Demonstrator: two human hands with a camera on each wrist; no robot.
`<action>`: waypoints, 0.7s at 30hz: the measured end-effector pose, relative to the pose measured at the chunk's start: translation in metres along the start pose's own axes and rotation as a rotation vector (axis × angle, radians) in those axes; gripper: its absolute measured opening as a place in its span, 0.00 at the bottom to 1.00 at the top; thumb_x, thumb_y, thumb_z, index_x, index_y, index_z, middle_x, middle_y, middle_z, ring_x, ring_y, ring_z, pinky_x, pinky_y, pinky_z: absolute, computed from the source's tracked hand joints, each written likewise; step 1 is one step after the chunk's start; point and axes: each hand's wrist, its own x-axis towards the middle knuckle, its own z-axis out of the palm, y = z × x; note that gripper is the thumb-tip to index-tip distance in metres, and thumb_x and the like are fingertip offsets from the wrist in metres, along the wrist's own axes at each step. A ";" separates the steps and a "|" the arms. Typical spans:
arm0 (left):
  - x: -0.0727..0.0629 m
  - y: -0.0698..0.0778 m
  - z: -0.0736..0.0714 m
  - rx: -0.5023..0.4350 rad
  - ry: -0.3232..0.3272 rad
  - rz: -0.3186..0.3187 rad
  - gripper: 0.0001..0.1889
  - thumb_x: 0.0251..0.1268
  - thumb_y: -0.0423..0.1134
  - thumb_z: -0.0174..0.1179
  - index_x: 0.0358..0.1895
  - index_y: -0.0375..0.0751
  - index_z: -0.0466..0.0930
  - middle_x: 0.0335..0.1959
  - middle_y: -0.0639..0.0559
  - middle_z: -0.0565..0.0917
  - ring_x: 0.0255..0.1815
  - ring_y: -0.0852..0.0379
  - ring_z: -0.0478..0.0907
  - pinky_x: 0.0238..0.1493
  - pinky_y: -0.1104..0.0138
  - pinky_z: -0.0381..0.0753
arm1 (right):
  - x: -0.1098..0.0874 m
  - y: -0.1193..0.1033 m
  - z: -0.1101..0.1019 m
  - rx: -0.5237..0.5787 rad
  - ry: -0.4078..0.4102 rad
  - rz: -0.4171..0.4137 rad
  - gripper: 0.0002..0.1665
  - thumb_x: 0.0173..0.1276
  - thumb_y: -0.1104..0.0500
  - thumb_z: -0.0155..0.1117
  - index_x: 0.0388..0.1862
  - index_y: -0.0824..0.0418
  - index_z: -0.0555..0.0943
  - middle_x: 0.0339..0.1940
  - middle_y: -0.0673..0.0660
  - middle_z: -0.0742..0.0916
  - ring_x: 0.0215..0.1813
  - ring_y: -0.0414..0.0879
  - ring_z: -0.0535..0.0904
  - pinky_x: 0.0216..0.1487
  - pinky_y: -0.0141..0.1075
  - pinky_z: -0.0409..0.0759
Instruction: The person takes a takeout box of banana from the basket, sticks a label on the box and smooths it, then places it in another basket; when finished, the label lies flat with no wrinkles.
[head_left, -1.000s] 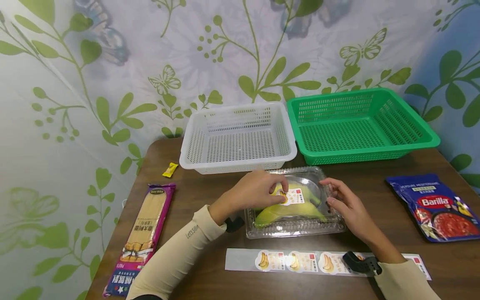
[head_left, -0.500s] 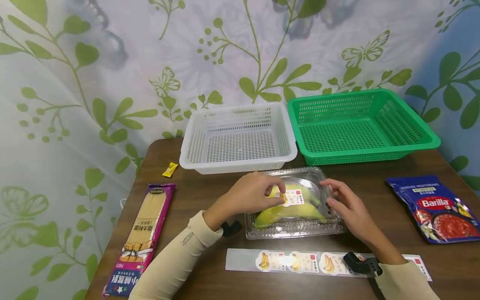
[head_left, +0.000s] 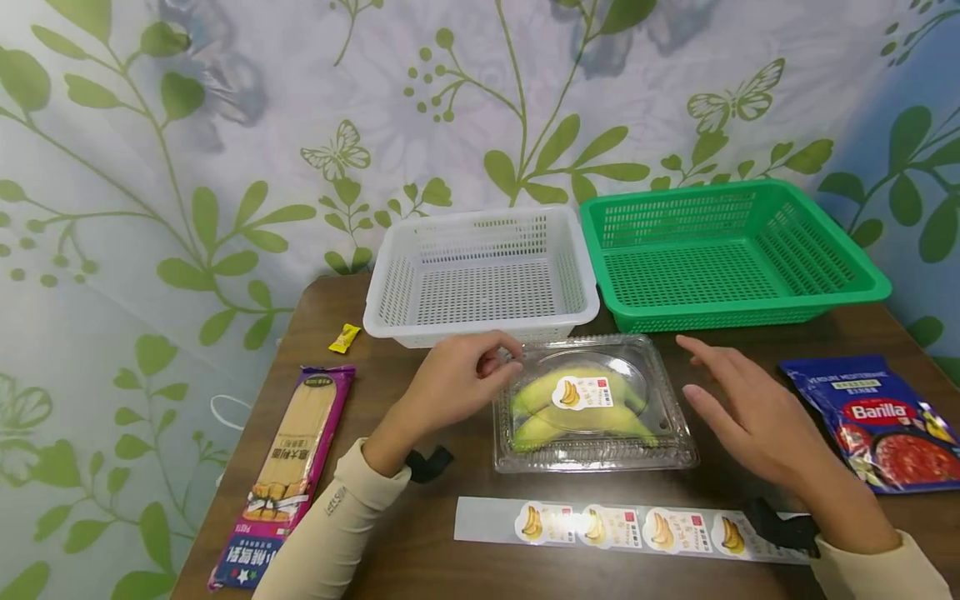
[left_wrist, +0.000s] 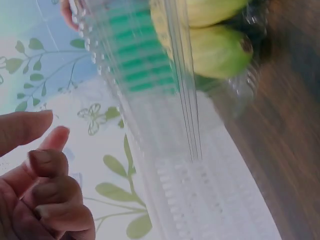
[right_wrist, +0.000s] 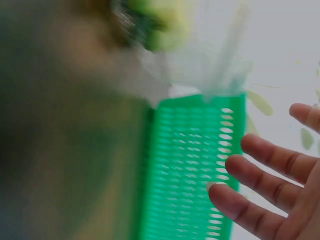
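Note:
A clear plastic clamshell box with yellow-green bananas inside sits mid-table, its lid down. On the lid is a banana-printed sticker. My left hand hovers at the box's left side, fingers loosely bent with nothing in them. In the left wrist view its thumb and index finger stand apart. To the right of the box, my right hand is off it, its fingers spread and holding nothing. A strip of banana stickers lies in front of the box.
Behind the box stand a white basket and a green basket, side by side. A spaghetti pack and a small yellow packet lie at left. A blue Barilla pouch lies at right.
My left hand has left the sticker and moved left, off the lid. My right hand has let go of the box's right edge and drawn away to the right.

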 end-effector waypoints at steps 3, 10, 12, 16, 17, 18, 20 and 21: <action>-0.002 -0.004 -0.004 0.030 0.066 -0.002 0.06 0.69 0.41 0.67 0.45 0.46 0.86 0.22 0.60 0.72 0.23 0.64 0.66 0.27 0.68 0.67 | 0.008 0.000 -0.017 -0.006 0.005 0.028 0.36 0.77 0.54 0.59 0.81 0.46 0.63 0.65 0.61 0.77 0.62 0.63 0.74 0.50 0.66 0.70; -0.003 -0.008 -0.012 0.186 0.178 -0.011 0.16 0.70 0.45 0.67 0.55 0.42 0.86 0.47 0.50 0.86 0.51 0.52 0.80 0.52 0.58 0.80 | 0.026 0.007 -0.044 -0.021 -0.091 0.116 0.33 0.82 0.49 0.53 0.82 0.52 0.62 0.77 0.68 0.65 0.75 0.73 0.58 0.67 0.73 0.53; -0.003 -0.010 -0.013 0.229 0.196 -0.005 0.19 0.71 0.46 0.65 0.59 0.41 0.85 0.55 0.47 0.85 0.59 0.49 0.79 0.60 0.54 0.77 | 0.031 0.010 -0.047 -0.034 -0.121 0.117 0.34 0.83 0.48 0.52 0.82 0.55 0.61 0.79 0.70 0.61 0.77 0.73 0.54 0.70 0.72 0.49; -0.001 -0.013 -0.015 0.277 0.237 0.013 0.22 0.72 0.48 0.63 0.63 0.39 0.82 0.60 0.44 0.83 0.64 0.46 0.77 0.64 0.50 0.74 | 0.041 0.009 -0.051 -0.070 -0.149 0.112 0.36 0.82 0.47 0.52 0.82 0.58 0.60 0.80 0.71 0.59 0.80 0.71 0.48 0.72 0.71 0.47; -0.001 -0.014 -0.015 0.282 0.243 0.013 0.23 0.72 0.48 0.63 0.63 0.39 0.82 0.60 0.43 0.83 0.64 0.46 0.77 0.64 0.49 0.74 | 0.044 0.007 -0.051 -0.077 -0.151 0.116 0.36 0.82 0.46 0.52 0.82 0.59 0.60 0.80 0.71 0.59 0.80 0.71 0.49 0.71 0.71 0.48; -0.001 -0.014 -0.015 0.281 0.247 0.013 0.23 0.72 0.48 0.63 0.63 0.39 0.82 0.59 0.43 0.83 0.63 0.46 0.77 0.63 0.49 0.74 | 0.047 0.005 -0.051 -0.083 -0.154 0.125 0.37 0.82 0.45 0.53 0.82 0.59 0.60 0.79 0.71 0.61 0.79 0.72 0.50 0.70 0.72 0.50; -0.002 -0.015 -0.015 0.276 0.248 0.005 0.23 0.72 0.49 0.64 0.63 0.39 0.82 0.58 0.43 0.83 0.62 0.46 0.78 0.63 0.49 0.74 | 0.051 0.001 -0.049 -0.083 -0.161 0.146 0.37 0.81 0.43 0.54 0.81 0.58 0.62 0.77 0.72 0.63 0.77 0.74 0.54 0.67 0.73 0.53; -0.003 -0.016 -0.015 0.279 0.243 -0.004 0.23 0.72 0.49 0.63 0.63 0.40 0.82 0.58 0.44 0.83 0.61 0.46 0.78 0.63 0.50 0.74 | 0.052 0.000 -0.049 -0.084 -0.167 0.155 0.38 0.80 0.43 0.54 0.81 0.58 0.62 0.76 0.72 0.64 0.75 0.74 0.56 0.65 0.73 0.55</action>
